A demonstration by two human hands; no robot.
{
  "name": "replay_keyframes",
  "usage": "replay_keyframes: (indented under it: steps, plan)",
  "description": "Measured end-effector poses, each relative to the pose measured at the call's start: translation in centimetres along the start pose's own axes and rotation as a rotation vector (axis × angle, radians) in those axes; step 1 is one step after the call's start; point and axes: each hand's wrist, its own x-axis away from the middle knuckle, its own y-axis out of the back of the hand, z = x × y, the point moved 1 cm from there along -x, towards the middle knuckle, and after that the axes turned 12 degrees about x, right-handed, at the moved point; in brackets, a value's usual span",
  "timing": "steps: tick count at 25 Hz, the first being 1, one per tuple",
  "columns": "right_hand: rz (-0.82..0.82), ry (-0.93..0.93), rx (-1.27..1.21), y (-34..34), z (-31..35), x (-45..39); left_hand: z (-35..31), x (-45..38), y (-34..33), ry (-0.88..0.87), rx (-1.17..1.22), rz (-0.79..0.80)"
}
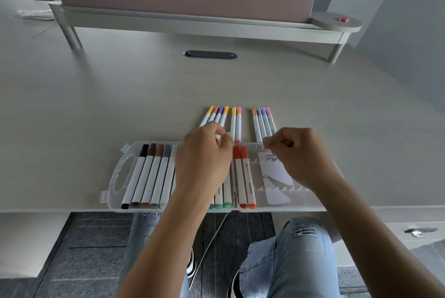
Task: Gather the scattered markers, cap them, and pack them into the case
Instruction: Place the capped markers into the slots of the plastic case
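**Both hands over the open case, markers half packed**

A clear case (115, 177) lies open along the near edge of the desk (96, 95). At its left end, five markers sit in their slots side by side, caps black (144, 150), dark brown, brown, grey and white. Toward the case's middle, three markers with green and teal ends (222, 205) show below the left wrist, and just right of them lie two capped ones, red (237, 153) and orange. The right part of the case holds a white sheet (277, 177) beside bare slots.

Just beyond the case's far edge, more capped markers lie on the desk in three clusters: four at the left (218, 113), a yellow and pink pair in the middle (236, 124), and five at the right (263, 122).

The left hand (204, 160) hovers over the case's middle, fingers curled, tips pinched near the left cluster; what it pinches cannot be told. The right hand (298, 155) hangs over the case's right part, fingers curled, pinching at the far rim; whether it holds anything is unclear.
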Motion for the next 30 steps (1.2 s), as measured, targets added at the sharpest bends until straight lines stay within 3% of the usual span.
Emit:
replay_keyframes:
  steps: [11, 18, 25, 30]
  plan:
    - [0.084, -0.030, -0.125, -1.8, 0.8, -6.8, 1.3, -6.0, -0.1, 0.040, -0.335, -0.018]
    - [-0.040, -0.136, -0.168, -0.3, -1.6, -7.0, 1.1, -7.1, -2.1, 0.028, -0.446, 0.029]
    - [-0.083, -0.018, 0.201, -0.9, -3.0, -7.2, 0.5, -6.8, -1.5, 0.041, -0.421, -0.030]
    - [-0.002, -0.057, 0.512, -1.9, -1.1, -8.3, -0.6, -4.2, 0.1, 0.082, -0.224, -0.078]
